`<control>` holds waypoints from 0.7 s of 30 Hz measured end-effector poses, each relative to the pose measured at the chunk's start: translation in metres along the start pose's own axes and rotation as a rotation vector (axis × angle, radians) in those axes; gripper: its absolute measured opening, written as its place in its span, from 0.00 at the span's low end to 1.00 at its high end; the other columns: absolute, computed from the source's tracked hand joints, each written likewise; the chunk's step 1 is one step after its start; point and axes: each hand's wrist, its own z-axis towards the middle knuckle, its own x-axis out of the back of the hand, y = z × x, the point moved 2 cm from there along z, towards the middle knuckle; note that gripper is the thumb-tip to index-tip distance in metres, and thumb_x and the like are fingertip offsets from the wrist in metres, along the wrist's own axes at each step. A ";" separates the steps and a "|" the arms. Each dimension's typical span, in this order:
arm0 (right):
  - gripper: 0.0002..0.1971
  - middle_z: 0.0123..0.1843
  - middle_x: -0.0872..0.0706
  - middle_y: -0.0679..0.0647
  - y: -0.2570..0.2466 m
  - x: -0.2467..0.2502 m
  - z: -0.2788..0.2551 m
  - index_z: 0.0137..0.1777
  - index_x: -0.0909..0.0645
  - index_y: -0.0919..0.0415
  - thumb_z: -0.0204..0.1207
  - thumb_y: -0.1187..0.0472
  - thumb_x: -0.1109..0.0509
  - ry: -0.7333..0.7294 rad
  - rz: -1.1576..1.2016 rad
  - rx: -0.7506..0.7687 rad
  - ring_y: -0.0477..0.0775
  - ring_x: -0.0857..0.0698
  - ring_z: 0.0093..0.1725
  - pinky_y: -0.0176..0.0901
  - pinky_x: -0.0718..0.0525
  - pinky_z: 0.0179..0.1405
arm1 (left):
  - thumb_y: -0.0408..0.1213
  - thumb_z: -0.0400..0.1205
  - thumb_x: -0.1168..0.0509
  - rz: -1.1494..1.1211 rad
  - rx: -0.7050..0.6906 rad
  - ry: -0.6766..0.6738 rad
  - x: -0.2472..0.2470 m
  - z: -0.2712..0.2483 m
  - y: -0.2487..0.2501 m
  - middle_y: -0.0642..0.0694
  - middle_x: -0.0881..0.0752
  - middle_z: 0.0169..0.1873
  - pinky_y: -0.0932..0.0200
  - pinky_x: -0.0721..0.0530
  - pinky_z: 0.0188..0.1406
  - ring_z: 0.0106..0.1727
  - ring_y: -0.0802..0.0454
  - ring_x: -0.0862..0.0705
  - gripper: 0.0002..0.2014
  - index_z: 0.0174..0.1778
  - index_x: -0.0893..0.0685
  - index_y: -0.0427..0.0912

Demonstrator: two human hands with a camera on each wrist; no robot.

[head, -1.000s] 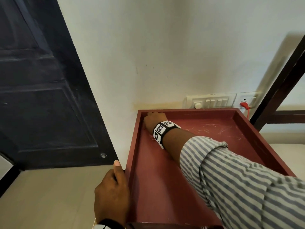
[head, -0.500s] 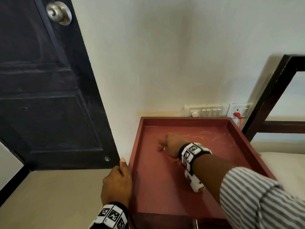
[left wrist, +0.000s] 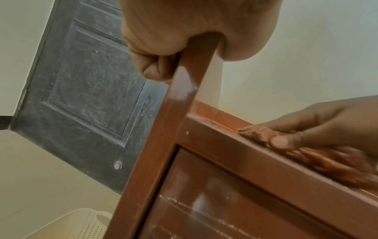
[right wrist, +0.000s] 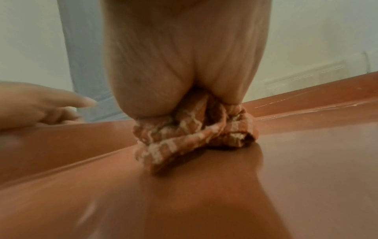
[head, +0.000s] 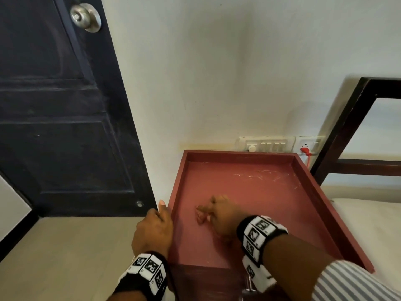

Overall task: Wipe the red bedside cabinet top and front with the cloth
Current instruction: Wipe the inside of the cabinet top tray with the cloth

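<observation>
The red bedside cabinet [head: 271,203] has a tray-like top with a raised rim and stands against the wall. My right hand [head: 221,216] grips a bunched red-and-white checked cloth [head: 200,216] and presses it on the top, left of centre and towards the front. The right wrist view shows the cloth [right wrist: 194,134] squeezed in the right hand [right wrist: 184,64], flat against the red surface. My left hand [head: 155,229] grips the left rim near the front corner, thumb up. In the left wrist view the left hand [left wrist: 194,40] is wrapped round the rim, above the cabinet front [left wrist: 225,202].
A dark door [head: 65,127] with a metal knob [head: 86,17] stands to the left. A switch panel [head: 267,144] and a red plug [head: 304,149] are on the wall behind the cabinet. A dark bed frame [head: 347,131] and mattress [head: 373,224] adjoin on the right. A perforated basket [left wrist: 77,226] sits on the floor.
My right hand has drawn the cloth from the far left corner of the top back towards me, to left of centre. The left hand stays on the left rim.
</observation>
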 end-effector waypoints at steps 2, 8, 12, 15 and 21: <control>0.17 0.62 0.24 0.45 0.008 0.008 0.032 0.57 0.20 0.21 0.81 0.49 0.41 0.043 0.047 -0.072 0.54 0.26 0.69 0.60 0.25 0.75 | 0.64 0.88 0.56 0.008 -0.001 -0.002 -0.001 0.002 -0.001 0.38 0.11 0.42 0.46 0.17 0.47 0.46 0.34 0.13 0.32 0.46 0.15 0.43; 0.23 0.77 0.31 0.56 0.015 0.045 0.118 0.78 0.26 0.32 0.85 0.51 0.38 0.120 -0.151 -0.237 0.64 0.34 0.78 0.64 0.29 0.77 | 0.63 0.88 0.55 -0.027 -0.039 0.031 -0.005 0.007 -0.004 0.47 0.15 0.30 0.52 0.19 0.36 0.34 0.45 0.16 0.30 0.35 0.19 0.45; 0.20 0.75 0.29 0.55 0.016 0.057 0.159 0.74 0.21 0.32 0.85 0.51 0.35 0.132 -0.113 -0.238 0.65 0.33 0.77 0.67 0.29 0.76 | 0.65 0.86 0.56 -0.100 -0.032 0.019 -0.011 0.013 -0.010 0.48 0.15 0.27 0.52 0.16 0.35 0.32 0.48 0.15 0.32 0.32 0.20 0.47; 0.20 0.75 0.28 0.53 0.016 0.062 0.166 0.73 0.20 0.32 0.85 0.54 0.35 0.124 -0.077 -0.232 0.64 0.33 0.77 0.65 0.31 0.73 | 0.64 0.86 0.55 -0.141 -0.031 0.016 -0.011 0.014 -0.010 0.47 0.15 0.28 0.52 0.18 0.34 0.32 0.47 0.15 0.32 0.30 0.20 0.46; 0.16 0.76 0.29 0.53 -0.012 0.044 0.131 0.69 0.18 0.31 0.85 0.50 0.35 0.092 -0.094 -0.172 0.64 0.33 0.77 0.66 0.31 0.76 | 0.67 0.85 0.58 -0.063 0.018 -0.019 -0.011 0.013 -0.009 0.45 0.12 0.35 0.46 0.12 0.46 0.39 0.44 0.13 0.36 0.37 0.14 0.45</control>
